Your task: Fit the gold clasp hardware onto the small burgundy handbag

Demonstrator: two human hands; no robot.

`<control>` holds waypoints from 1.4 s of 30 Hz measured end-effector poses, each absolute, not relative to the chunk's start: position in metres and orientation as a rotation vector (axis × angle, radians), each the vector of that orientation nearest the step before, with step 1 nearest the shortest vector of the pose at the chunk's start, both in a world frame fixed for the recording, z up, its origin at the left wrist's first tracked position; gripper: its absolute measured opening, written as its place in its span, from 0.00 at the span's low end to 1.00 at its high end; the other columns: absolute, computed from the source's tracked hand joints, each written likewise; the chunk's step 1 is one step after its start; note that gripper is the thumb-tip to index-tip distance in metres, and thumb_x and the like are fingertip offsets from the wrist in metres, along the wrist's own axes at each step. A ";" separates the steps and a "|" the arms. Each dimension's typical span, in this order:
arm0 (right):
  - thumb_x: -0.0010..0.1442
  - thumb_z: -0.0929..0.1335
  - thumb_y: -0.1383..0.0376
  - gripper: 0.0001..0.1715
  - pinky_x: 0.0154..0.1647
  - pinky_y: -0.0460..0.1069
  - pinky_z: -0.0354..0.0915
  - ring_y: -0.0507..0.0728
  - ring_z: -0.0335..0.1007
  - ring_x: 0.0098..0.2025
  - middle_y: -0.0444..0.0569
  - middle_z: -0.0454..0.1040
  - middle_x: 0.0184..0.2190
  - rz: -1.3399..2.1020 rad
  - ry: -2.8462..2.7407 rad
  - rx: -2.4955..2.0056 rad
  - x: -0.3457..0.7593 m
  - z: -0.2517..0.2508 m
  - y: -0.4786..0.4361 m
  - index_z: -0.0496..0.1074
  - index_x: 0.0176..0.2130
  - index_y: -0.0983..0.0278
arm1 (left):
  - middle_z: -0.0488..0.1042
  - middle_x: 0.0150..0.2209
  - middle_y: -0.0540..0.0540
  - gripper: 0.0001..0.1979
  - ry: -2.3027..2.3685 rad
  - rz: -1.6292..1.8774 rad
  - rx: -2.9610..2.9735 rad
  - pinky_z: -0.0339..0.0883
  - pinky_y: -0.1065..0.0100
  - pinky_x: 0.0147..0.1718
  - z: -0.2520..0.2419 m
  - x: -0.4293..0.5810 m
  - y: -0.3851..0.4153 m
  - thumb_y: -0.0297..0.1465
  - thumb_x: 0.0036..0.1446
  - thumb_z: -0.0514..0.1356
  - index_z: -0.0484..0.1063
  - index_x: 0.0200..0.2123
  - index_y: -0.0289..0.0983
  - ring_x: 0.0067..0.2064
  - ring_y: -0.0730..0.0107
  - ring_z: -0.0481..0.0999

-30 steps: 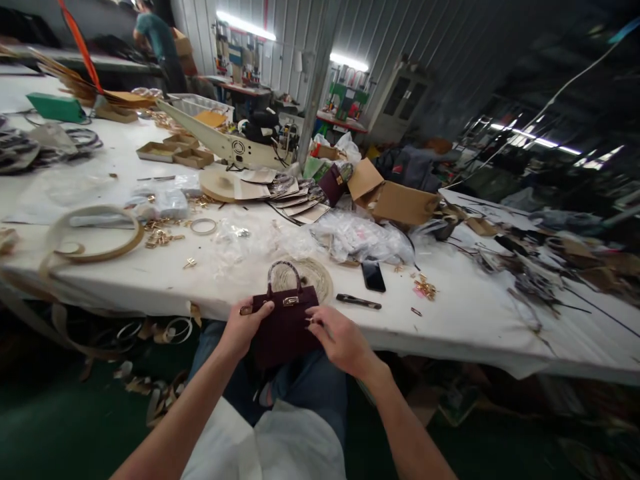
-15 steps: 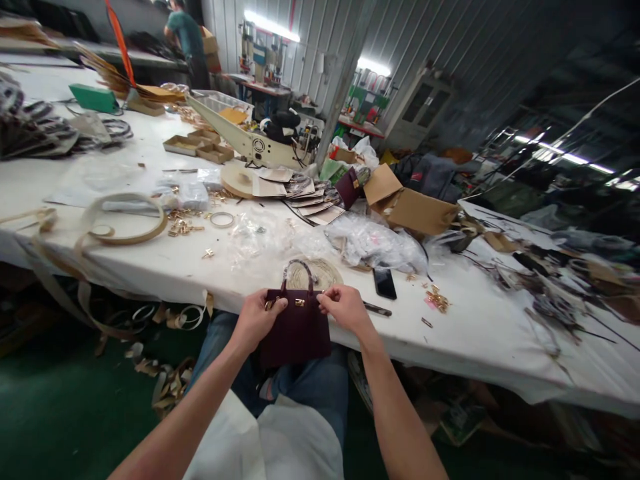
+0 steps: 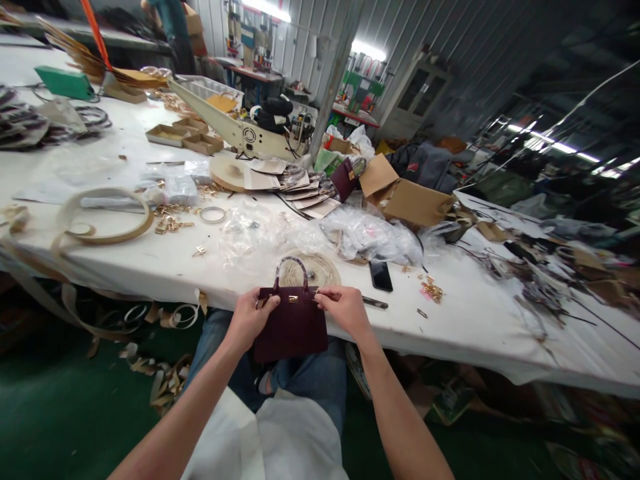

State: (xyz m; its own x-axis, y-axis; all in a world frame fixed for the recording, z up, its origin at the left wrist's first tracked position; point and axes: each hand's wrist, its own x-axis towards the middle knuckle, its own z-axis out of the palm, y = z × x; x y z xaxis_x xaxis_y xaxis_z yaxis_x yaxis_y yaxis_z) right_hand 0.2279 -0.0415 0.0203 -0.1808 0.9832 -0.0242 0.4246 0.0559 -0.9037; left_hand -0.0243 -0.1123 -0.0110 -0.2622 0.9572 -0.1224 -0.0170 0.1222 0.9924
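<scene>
A small dark maroon handbag (image 3: 291, 330) hangs upright between my hands at the table edge, above my lap. Its arched handle (image 3: 291, 260) stands up over a gold clasp (image 3: 293, 299) on the front. My left hand (image 3: 250, 317) is closed on the bag's upper left corner, thumb on the front face. At the upper right corner my right hand (image 3: 343, 307) pinches with thumb and forefinger; a small gold glint shows by the fingertips, too small to make out fully. Behind the handle lies a round coil (image 3: 320, 270) of pale cord or strip.
On the white table (image 3: 480, 333), a phone (image 3: 381, 276), a dark slim tool (image 3: 375, 303) and gold fittings (image 3: 433, 291) lie to the right. Crumpled plastic (image 3: 375, 233) and a cardboard box (image 3: 415, 202) sit behind. A tape roll (image 3: 107, 217) lies left. A person (image 3: 175, 33) stands far back.
The view has shifted, so the table things sit slightly further left and higher. Both hands keep their hold at the bag's top corners, and its front now faces me a little more squarely.
</scene>
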 end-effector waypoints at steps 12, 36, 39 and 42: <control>0.65 0.76 0.65 0.08 0.42 0.52 0.82 0.64 0.89 0.36 0.48 0.89 0.34 0.953 -1.805 -1.503 0.224 0.021 -0.043 0.90 0.39 0.59 | 0.85 0.39 0.42 0.21 1.478 1.314 1.042 0.69 0.65 0.40 -0.010 -0.023 -0.114 0.48 0.60 0.71 0.84 0.42 0.36 0.41 0.56 0.79; 0.66 0.76 0.71 0.10 0.48 0.51 0.75 0.62 0.85 0.41 0.52 0.88 0.36 0.648 -2.198 -1.546 0.211 0.033 -0.030 0.89 0.34 0.59 | 0.81 0.37 0.46 0.16 1.528 1.411 1.357 0.67 0.64 0.41 0.028 0.001 -0.121 0.45 0.72 0.63 0.81 0.43 0.38 0.40 0.58 0.78; 0.71 0.74 0.68 0.10 0.55 0.52 0.75 0.62 0.85 0.47 0.52 0.88 0.42 0.652 -2.181 -1.479 0.219 0.028 -0.039 0.90 0.40 0.59 | 0.82 0.38 0.45 0.16 1.496 1.420 1.303 0.68 0.64 0.41 0.030 0.001 -0.123 0.45 0.71 0.64 0.82 0.44 0.38 0.40 0.57 0.78; 0.75 0.74 0.58 0.16 0.53 0.53 0.76 0.60 0.83 0.45 0.54 0.85 0.48 0.586 -2.017 -1.505 0.233 0.013 -0.053 0.87 0.56 0.61 | 0.82 0.37 0.45 0.18 1.492 1.418 1.259 0.69 0.64 0.42 0.024 -0.003 -0.127 0.48 0.70 0.65 0.83 0.43 0.38 0.40 0.57 0.78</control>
